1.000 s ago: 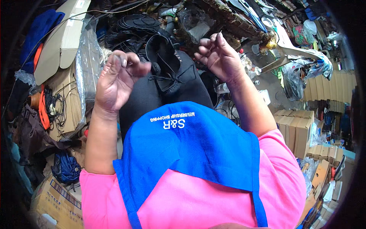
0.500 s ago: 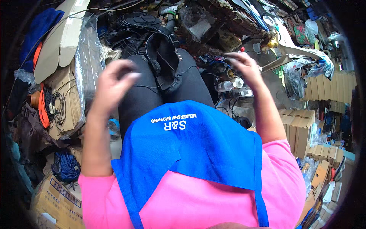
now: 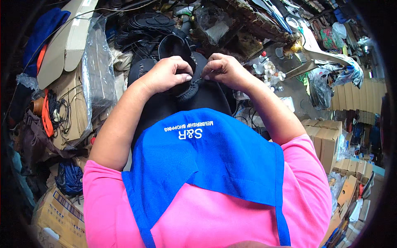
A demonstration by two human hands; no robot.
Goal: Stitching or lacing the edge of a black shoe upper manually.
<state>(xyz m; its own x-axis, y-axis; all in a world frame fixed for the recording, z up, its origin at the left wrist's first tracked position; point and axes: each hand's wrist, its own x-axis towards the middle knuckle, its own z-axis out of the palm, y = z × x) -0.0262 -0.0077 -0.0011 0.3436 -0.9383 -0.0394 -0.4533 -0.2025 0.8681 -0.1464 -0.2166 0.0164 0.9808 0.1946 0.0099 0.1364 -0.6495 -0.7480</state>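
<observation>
A black shoe (image 3: pixel 187 93) is wedged between my knees, its opening facing away from me. Coarse stitching runs along its near edge. Over the shoe's left side bends my left hand (image 3: pixel 170 74), thumb and fingers pinched together. Just right of the shoe, my right hand (image 3: pixel 223 71) is closed in a pinch too, its fingertips a short gap from the left hand's. Whatever either pinch holds is too small or hidden to make out. Dark trousers and a blue apron (image 3: pixel 206 153) cover my lap.
Clear bottles (image 3: pixel 266 70) stand to the right of my knees. Flattened cardboard (image 3: pixel 62 45) and plastic sheeting (image 3: pixel 97 66) lean at the left. Coiled black material (image 3: pixel 151 25) lies beyond the shoe. Stacked cartons (image 3: pixel 324 138) are at the right.
Both hands have come inward and together over the shoe from wide apart, and their fingers have closed. My knees have shifted; the dark thread seen stretched from the shoe no longer shows clearly.
</observation>
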